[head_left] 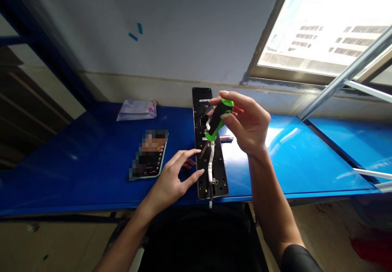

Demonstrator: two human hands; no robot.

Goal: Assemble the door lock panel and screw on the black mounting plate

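Observation:
A long black panel with screw holes and small labels lies lengthwise on the blue table, its near end by the front edge. A white-sleeved cable runs along it, and its connector hangs past the near end. My right hand is closed round the green and black handle of a screwdriver, which leans with its tip down at the panel's left side. My left hand has its fingers apart, with index finger and thumb tips at the panel's left edge, near the screwdriver tip.
Left on the table are a phone with a lit screen and a pale purple packet near the wall. A shiny, partly hidden object lies right of the panel. Metal bars cross at the right, below the window.

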